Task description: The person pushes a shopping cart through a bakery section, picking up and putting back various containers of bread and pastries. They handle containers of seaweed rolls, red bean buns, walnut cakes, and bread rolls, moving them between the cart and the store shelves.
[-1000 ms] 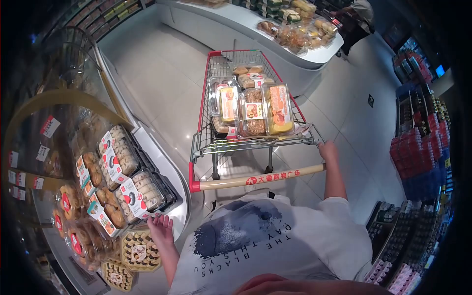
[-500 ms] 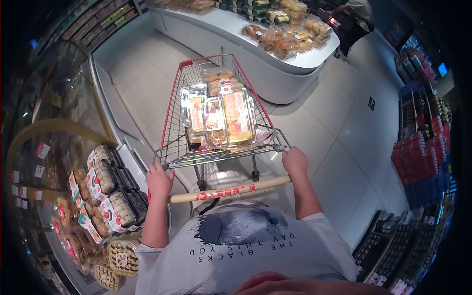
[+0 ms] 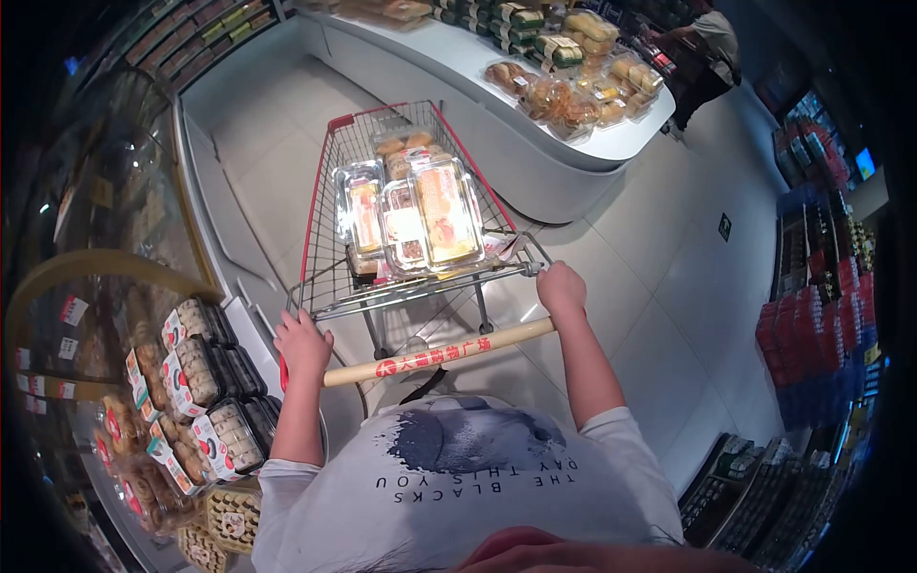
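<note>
In front of me is a wire shopping cart [image 3: 315, 229] with red edge trim and a cream handle bar [image 3: 439, 357] bearing red lettering. My left hand [image 3: 304, 344] is closed on the cart's frame at the left end of the bar. At the right end, my right hand [image 3: 562, 289] wraps round the frame near the basket's rear corner. Inside the basket lie several clear plastic packs of baked goods, among them a long yellow pack [image 3: 447, 212] on the right and a smaller pack [image 3: 363, 212] on the left. Glare washes out part of their labels.
A white curved counter [image 3: 564, 181] with bagged bread [image 3: 564, 100] stands ahead. Boxed pastries [image 3: 234, 435] line a display close on my left. Red stacked goods [image 3: 812, 329] and dark shelving [image 3: 764, 487] are to the right. A person [image 3: 712, 53] stands beyond the counter.
The cart appears slightly further left and turned a little to the left in view, with both hands still on it. The counter appears lower and further right.
</note>
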A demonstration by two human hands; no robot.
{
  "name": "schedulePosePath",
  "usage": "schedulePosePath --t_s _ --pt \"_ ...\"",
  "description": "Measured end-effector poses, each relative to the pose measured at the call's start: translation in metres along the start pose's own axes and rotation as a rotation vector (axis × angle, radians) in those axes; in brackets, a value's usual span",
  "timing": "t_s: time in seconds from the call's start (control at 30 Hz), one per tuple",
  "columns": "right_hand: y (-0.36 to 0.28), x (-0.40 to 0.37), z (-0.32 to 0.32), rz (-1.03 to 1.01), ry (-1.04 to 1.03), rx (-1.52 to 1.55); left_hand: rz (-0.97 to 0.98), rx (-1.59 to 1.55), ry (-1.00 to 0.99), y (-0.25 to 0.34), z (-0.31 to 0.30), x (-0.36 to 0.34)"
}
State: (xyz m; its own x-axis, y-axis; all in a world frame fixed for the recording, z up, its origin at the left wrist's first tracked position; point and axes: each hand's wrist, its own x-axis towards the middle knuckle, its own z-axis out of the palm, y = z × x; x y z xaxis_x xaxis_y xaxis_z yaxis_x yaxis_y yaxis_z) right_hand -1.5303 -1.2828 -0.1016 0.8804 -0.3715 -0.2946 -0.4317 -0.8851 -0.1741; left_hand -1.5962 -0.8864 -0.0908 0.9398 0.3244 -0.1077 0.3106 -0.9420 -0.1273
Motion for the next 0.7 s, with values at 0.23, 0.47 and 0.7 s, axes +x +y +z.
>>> schedulePosePath --t_s 0.23,0.47,0.7 --pt "-0.057 0.062 -0.012 -0.040 0.021 -0.094 -0.042 0.018 -0.020 0.005 -0.006 0.060" --pt "-0.119 0.129 -0.021 -0.060 0.047 -0.163 -0.059 0.023 -0.039 0.007 -0.012 0.123" --pt "-0.175 0.206 -0.022 -0.132 0.088 -0.144 -0.100 0.003 -0.073 0.014 -0.019 0.187"
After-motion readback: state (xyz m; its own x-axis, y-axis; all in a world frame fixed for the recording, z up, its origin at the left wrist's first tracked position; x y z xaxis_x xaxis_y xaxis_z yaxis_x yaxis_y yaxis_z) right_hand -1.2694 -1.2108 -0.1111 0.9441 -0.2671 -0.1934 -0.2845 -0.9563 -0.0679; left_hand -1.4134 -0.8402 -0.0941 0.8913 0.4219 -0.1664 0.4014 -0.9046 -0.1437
